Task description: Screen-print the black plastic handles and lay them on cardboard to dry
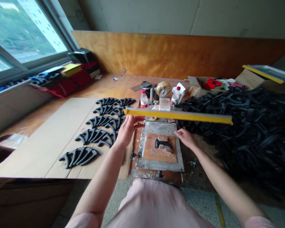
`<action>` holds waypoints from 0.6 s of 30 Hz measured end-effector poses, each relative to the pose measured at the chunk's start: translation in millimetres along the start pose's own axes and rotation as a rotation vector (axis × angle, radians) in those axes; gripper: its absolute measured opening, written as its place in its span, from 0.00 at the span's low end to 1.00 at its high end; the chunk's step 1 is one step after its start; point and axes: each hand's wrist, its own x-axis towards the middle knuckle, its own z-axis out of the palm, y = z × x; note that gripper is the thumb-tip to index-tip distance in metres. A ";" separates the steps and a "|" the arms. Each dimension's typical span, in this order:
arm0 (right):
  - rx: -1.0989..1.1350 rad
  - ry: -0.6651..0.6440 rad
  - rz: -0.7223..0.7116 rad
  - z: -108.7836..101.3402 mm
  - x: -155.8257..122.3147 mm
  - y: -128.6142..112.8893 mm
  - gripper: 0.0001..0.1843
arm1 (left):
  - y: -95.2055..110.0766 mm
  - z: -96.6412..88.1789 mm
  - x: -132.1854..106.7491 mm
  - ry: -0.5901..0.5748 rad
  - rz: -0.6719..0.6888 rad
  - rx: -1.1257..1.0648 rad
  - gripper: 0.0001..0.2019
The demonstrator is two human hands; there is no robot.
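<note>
My left hand [128, 130] is just under the left end of a long yellow-edged frame [178, 116], seen nearly edge-on. Its fingers are apart and point right; whether they touch the frame I cannot tell. My right hand [186, 138] is beside the upper right of a metal plate [161, 165], fingers curled together; anything in them is hidden. On the plate lies a brown board [149, 152]. A curved black handle-like part [165, 145] sits there against small blocks. Similar black curved parts [79, 156] lie in rows on cardboard [49, 133] to the left.
A big heap of black parts [256, 126] fills the right side. Behind the frame stand two red-capped bottles [144, 99] [175, 96], a black tin [146, 89] and a tape roll [163, 88]. An open carton [194, 85] is farther right. A black knob [160, 174] juts out in front.
</note>
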 end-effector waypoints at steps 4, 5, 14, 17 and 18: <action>-0.179 -0.184 -0.163 46.9 -33.9 -30.7 0.13 | -0.5 14.1 17.7 0.043 0.060 -0.069 0.30; -0.219 -0.199 -0.132 51.0 -37.7 -39.8 0.11 | -8.6 17.5 9.4 0.086 0.047 -0.072 0.29; -0.071 -0.137 -0.450 57.1 -94.5 -113.3 0.10 | -123.6 35.5 -126.4 -0.062 -0.746 -0.247 0.24; -0.136 -0.138 -0.510 39.9 -77.5 -70.1 0.08 | -140.8 -13.6 -117.2 0.138 -0.694 -0.072 0.23; -0.201 -0.103 -0.415 27.9 -65.0 -43.9 0.06 | -147.3 -38.6 -112.1 0.185 -0.660 0.048 0.24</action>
